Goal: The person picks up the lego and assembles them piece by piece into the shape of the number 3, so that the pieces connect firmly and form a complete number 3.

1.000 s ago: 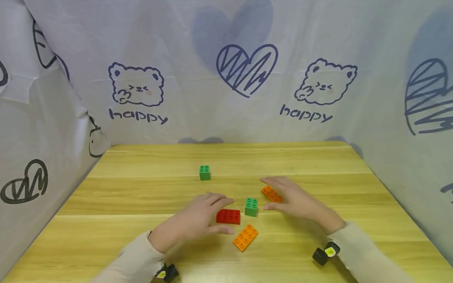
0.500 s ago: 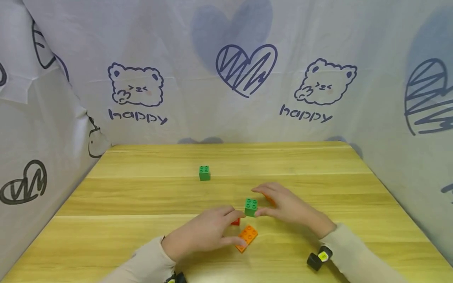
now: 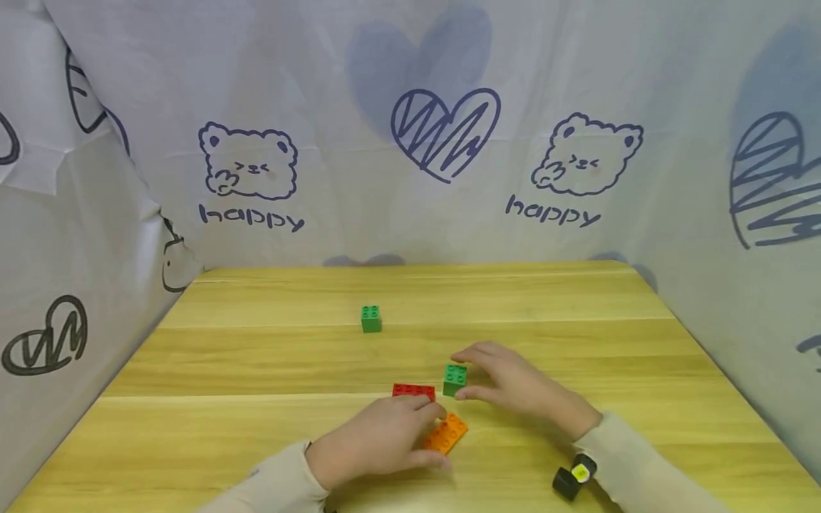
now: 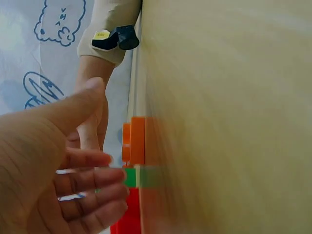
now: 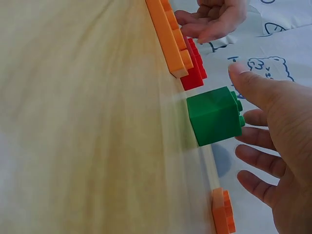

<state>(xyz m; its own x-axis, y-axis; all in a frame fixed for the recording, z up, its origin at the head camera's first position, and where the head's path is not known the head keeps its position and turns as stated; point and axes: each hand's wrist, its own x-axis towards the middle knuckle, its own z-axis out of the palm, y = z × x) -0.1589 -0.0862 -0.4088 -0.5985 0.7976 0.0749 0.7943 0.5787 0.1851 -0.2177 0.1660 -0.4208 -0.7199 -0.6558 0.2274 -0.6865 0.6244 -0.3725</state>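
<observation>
The small green brick (image 3: 455, 379) stands studs-up near the middle of the table (image 3: 256, 356), just off the fingertips of my right hand (image 3: 513, 388), which lies to its right with fingers loosely spread and holding nothing; thumb and forefinger flank it without closing. Just left of it the red brick (image 3: 413, 390) lies with its long axis across me. Nearer me, the orange brick (image 3: 447, 432) lies slantwise under the fingertips of my left hand (image 3: 378, 445), relaxed, not gripping. My right hand is nearer the green brick.
</observation>
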